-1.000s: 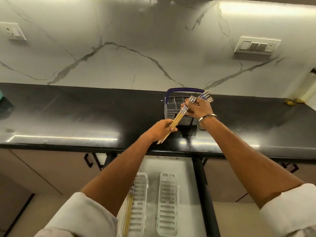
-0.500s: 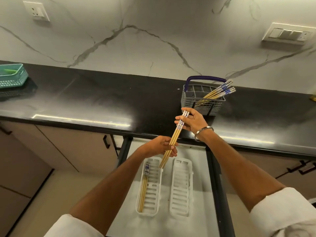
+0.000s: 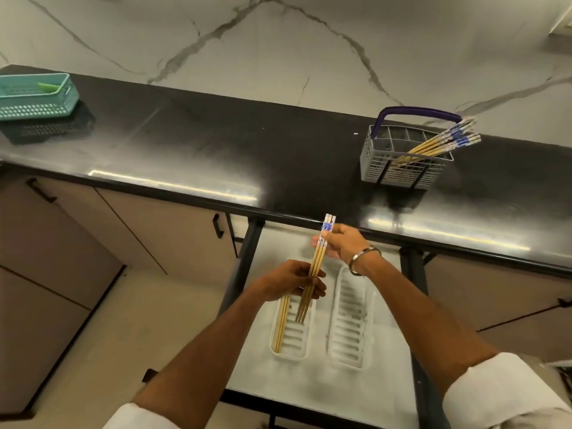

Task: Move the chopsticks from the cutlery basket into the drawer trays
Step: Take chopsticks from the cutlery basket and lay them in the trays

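Head view: black countertop [image 3: 216, 144]; marble backsplash [image 3: 278, 48]

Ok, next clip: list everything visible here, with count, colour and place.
held chopsticks: small bundle, tan with blue-white tops, over the left tray
cutlery basket: one, grey with purple handle, counter right, chopsticks inside
left tray: one, white, in the open drawer, chopsticks along its left side
right tray: one, white, beside it
teal basket: one, counter far left
counter: black
left hand: grips bundle's lower part
right hand: pinches its top
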